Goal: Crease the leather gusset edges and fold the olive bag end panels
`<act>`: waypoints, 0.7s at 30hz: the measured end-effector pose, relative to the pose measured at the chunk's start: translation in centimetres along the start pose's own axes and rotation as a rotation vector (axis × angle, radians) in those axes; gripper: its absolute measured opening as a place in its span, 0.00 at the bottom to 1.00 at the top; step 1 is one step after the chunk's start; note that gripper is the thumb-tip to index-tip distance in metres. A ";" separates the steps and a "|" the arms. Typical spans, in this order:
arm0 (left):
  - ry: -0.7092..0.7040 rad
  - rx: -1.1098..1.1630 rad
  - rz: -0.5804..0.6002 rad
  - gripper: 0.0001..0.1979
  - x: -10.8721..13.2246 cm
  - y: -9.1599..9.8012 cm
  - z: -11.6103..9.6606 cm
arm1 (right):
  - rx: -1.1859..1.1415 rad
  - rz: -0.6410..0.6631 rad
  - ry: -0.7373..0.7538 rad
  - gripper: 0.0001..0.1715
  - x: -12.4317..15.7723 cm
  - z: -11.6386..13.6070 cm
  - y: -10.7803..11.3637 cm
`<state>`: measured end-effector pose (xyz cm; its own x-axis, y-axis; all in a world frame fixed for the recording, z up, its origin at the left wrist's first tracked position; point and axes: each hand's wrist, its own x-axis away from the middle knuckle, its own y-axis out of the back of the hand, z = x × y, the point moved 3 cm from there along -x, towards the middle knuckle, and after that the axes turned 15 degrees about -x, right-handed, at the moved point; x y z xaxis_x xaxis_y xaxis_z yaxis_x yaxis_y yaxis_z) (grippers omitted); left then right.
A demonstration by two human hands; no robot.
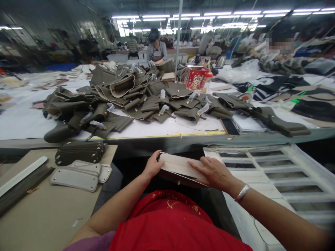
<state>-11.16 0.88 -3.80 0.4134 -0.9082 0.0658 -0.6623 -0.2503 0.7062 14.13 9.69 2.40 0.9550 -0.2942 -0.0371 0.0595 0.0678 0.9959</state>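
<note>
In front of my red apron [167, 223] is a long pale panel [180, 166] with rounded ends, lying against a dark olive bag piece [174, 177] whose edge shows below it. My left hand [154, 164] grips the left end, its thumb at the near edge. On the right part lies my right hand [214, 172], its fingers bent over the top and near side. To my left are grey rounded panels [74, 178] with metal studs, and behind them a stack of dark studded panels [80, 153]. What is inside or under the held piece is hidden.
Many dark olive bag pieces [146, 94] are heaped on the white table [23, 122] ahead. A phone [230, 127] lies near its edge. A slatted white rack [264, 177] stands right; a tan board [34, 205] lies left. Across the table a person [157, 50] works.
</note>
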 end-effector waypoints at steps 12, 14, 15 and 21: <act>-0.667 -0.588 0.036 0.19 0.7 -1.2 -4.2 | -0.037 0.316 -0.103 0.38 -2.7 1.6 -0.9; -0.807 -0.617 0.270 0.18 2.0 -2.4 -6.0 | -0.096 0.310 -0.100 0.40 -2.8 1.4 -0.9; -0.845 -0.647 0.369 0.19 2.4 -3.0 -6.7 | -0.151 0.300 -0.103 0.41 -2.8 1.2 -0.7; -0.894 -0.815 0.574 0.27 2.4 -4.3 -8.1 | -0.903 -0.112 -0.331 0.29 -0.8 -2.6 0.5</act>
<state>-2.28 2.53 -0.98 -0.5508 -0.8015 0.2329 0.0851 0.2237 0.9709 14.17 12.40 2.68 0.8081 -0.5880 0.0348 0.4779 0.6890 0.5448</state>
